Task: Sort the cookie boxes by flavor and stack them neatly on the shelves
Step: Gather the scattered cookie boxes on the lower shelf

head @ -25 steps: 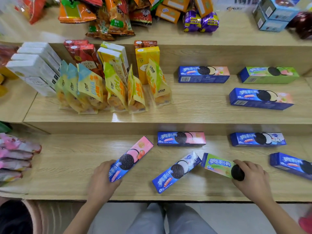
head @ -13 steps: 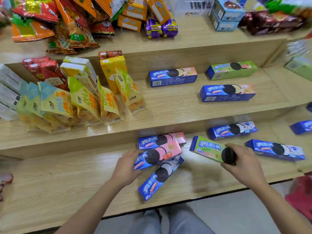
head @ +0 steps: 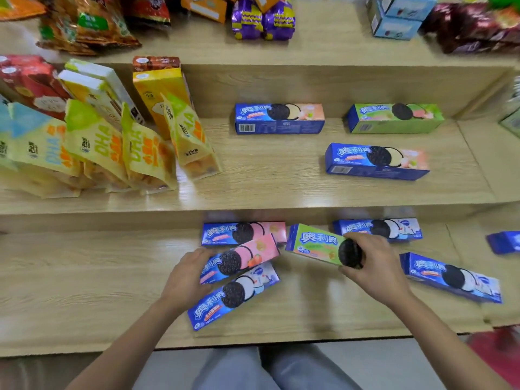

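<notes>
My left hand [head: 187, 277] grips the near end of a pink-and-blue cookie box [head: 239, 257], tilted just above the lower shelf [head: 84, 277]. It lies close against a second pink box [head: 243, 233] at the shelf's back and over a white-and-blue box [head: 233, 295]. My right hand [head: 374, 268] holds a green cookie box [head: 315, 244] by its right end. Two more white-and-blue boxes lie to the right, one at the back [head: 378, 228] and one nearer [head: 450, 277]. On the middle shelf sit two peach boxes, one at the back [head: 280, 118] and one in front [head: 377, 161], and a green box [head: 394, 118].
Yellow snack pouches [head: 112, 147] and upright cartons [head: 160, 91] fill the middle shelf's left half. Bags, purple packs [head: 263, 19] and light-blue boxes [head: 396, 18] crowd the top shelf. Another blue box [head: 503, 242] shows at the far right edge.
My left hand carried the pink box rightward until it rests beside the other pink box. My right hand lifted the green box slightly up and left. The view shifted right.
</notes>
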A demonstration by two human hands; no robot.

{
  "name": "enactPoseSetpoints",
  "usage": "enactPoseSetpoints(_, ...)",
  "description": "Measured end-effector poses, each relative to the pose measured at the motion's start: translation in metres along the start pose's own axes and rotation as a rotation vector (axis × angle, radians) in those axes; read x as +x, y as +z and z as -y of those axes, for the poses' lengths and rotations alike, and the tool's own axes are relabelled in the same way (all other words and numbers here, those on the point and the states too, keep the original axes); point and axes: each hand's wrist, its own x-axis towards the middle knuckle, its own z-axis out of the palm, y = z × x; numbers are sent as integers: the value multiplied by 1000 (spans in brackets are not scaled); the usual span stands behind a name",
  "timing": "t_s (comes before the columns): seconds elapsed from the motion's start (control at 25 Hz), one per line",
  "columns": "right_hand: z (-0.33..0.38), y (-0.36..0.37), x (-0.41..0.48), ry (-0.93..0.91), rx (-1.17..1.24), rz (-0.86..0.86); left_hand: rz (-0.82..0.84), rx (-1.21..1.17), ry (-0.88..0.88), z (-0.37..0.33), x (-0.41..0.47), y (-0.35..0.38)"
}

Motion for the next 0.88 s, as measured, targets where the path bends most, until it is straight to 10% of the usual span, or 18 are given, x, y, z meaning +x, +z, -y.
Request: enactPoseSetpoints(0.88, 31, 24, 14, -43, -7, 28, -98, 142, 150, 4, 21, 30)
